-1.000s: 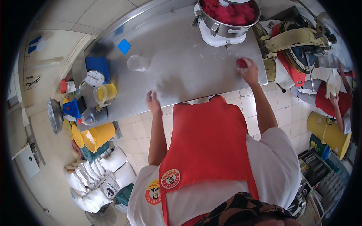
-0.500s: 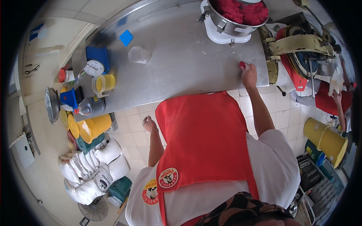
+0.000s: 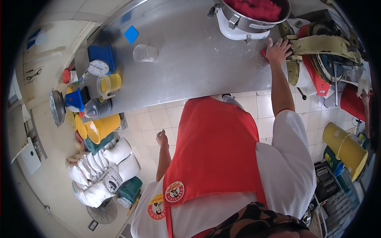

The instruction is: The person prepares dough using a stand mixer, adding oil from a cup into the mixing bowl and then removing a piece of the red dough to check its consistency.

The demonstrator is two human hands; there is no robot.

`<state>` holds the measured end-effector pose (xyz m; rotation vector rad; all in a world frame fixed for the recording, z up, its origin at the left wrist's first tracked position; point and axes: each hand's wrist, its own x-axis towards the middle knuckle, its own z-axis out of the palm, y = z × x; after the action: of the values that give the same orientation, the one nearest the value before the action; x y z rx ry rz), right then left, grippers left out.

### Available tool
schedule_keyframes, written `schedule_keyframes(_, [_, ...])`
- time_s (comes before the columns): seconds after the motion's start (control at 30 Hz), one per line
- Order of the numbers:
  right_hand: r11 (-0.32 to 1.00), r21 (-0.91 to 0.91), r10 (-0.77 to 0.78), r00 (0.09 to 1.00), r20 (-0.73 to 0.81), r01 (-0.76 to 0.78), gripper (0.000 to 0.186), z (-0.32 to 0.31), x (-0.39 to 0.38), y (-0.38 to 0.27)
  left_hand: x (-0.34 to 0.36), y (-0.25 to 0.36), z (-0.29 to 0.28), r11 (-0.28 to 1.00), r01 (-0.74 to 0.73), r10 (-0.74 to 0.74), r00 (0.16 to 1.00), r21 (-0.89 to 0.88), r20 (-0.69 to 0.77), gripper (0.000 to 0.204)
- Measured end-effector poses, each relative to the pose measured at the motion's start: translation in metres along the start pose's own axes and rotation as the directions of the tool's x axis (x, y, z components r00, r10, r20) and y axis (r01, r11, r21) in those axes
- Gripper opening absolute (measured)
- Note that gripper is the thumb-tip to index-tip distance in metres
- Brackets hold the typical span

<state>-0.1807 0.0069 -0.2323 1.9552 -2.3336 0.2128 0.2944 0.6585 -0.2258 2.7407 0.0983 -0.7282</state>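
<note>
Head view: steel table (image 3: 190,67) standing over tiled floor (image 3: 158,119); right hand (image 3: 278,50) pressing flat, fingers spread, on red scrap (image 3: 263,52); left hand (image 3: 162,139) hanging loosely curled, holding nothing.

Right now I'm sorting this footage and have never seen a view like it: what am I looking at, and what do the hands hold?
A fisheye camera on a person's head looks straight down, so edges bend. Below is their red apron. The right hand presses a small red thing on the steel table, beside a metal bowl of red stuff. The left hand hangs empty at their side. Also on the table: a clear plastic cup, a blue scale and a yellow cup.
</note>
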Motion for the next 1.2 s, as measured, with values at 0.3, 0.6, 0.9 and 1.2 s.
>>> schedule_keyframes(0.3, [0.889,0.196,-0.444,0.883,0.154,0.413,0.095,-0.031,-0.202,-0.019,-0.036,0.013,0.032,0.962,-0.015,0.015,1.000,-0.272,-0.001,0.052])
schedule_keyframes(0.6, [0.994,0.048,-0.101,0.995,0.006,0.101,0.093,0.003,-0.030,-0.031,-0.025,0.021,0.013,0.983,-0.073,0.082,0.996,-0.168,0.047,0.053])
schedule_keyframes(0.9, [0.798,0.257,-0.567,0.824,0.015,0.545,0.067,-0.021,-0.131,0.000,-0.025,0.003,0.038,0.953,-0.023,0.045,0.997,-0.302,0.065,0.050])
schedule_keyframes(1.2, [0.515,0.857,-0.153,0.987,0.057,0.030,0.055,-0.048,-0.112,0.018,-0.010,0.014,0.047,0.986,-0.056,0.083,0.983,-0.160,0.166,0.048])
